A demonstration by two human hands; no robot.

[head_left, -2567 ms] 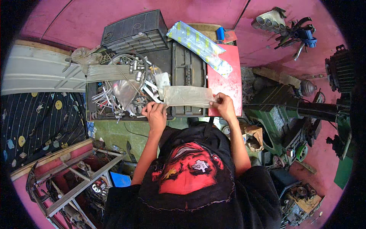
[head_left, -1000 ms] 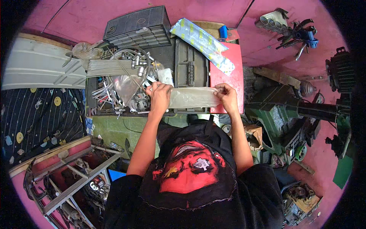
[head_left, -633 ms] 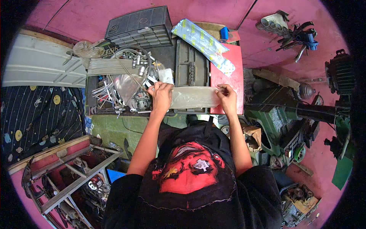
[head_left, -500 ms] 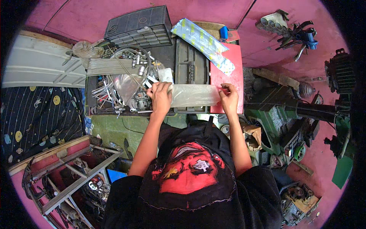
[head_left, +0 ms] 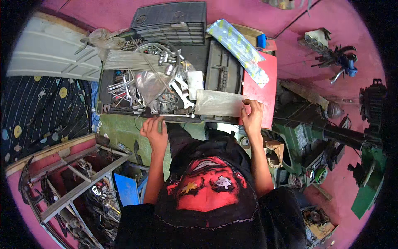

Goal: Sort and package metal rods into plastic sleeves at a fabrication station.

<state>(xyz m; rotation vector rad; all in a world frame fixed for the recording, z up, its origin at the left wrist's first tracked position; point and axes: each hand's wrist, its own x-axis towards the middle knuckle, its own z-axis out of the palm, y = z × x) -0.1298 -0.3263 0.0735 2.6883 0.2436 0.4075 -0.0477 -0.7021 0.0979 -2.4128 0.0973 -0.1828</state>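
Note:
A flat, translucent whitish plastic sheet (head_left: 219, 103), perhaps a sleeve or bag, lies across the black tray at the table's front. My right hand (head_left: 253, 114) grips its right end between thumb and fingers. Held off to the left, just in front of the table edge, my left hand (head_left: 155, 132) has loosely bent fingers apart and nothing in it. A chrome ratchet-like tool (head_left: 182, 115) lies along the front edge between the hands. Beside the sheet are a wrench (head_left: 181, 93) and a white packet (head_left: 195, 83).
Sockets (head_left: 168, 62), thin rods (head_left: 132, 61) and loose tools crowd the table's left. Behind stands a dark drawer cabinet (head_left: 170, 23). A silver-blue packet (head_left: 238, 50) lies over the red panel (head_left: 259, 95). Green machinery (head_left: 292, 141) stands right; a metal frame (head_left: 83, 186) is lower left.
My left hand has let go of the sheet's left end and drawn back toward me, to the left. The right hand still holds the other end. The view has shifted slightly.

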